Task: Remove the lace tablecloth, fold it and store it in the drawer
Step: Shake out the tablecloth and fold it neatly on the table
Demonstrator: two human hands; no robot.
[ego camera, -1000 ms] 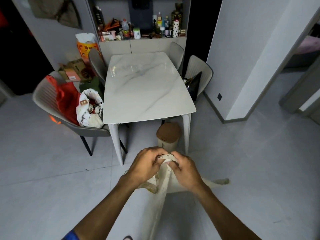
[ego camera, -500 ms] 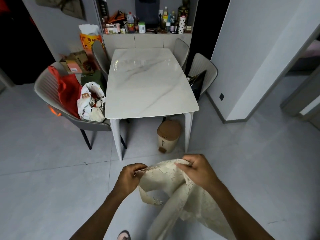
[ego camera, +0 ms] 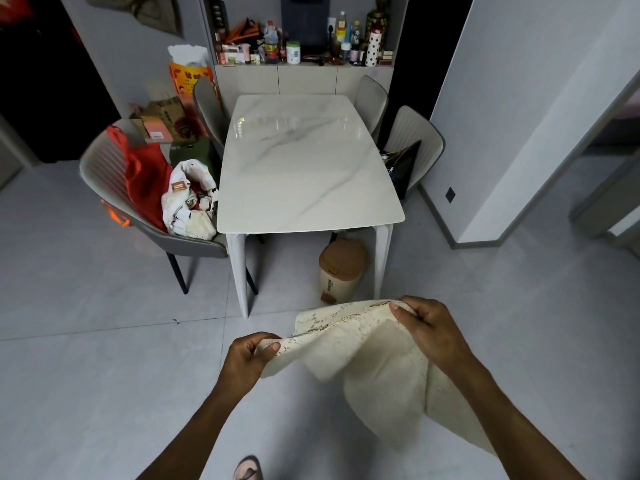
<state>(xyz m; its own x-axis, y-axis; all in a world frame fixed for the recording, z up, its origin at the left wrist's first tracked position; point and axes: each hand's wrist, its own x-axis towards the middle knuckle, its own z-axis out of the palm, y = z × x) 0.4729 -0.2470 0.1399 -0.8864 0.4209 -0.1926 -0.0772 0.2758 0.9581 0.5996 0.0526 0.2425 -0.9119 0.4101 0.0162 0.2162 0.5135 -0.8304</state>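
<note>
The cream lace tablecloth (ego camera: 377, 362) hangs in the air in front of me, off the table, its top edge stretched between both hands and the rest drooping down to the right. My left hand (ego camera: 247, 356) pinches one end of that edge. My right hand (ego camera: 427, 327) grips the other end, higher and further right. The marble table (ego camera: 304, 168) stands bare beyond the cloth. No drawer shows plainly; cabinet fronts (ego camera: 277, 79) sit behind the table.
A small bin with a brown lid (ego camera: 341, 268) stands under the table's near edge. A chair (ego camera: 114, 188) at the left carries red and white bags. More chairs ring the table. A cluttered shelf (ego camera: 301, 46) is at the back, a wall corner (ego camera: 485, 233) at the right.
My hands have moved apart, from bunched together on the cloth to holding its edge stretched between them. The cloth has opened out wider and hangs to the right.
</note>
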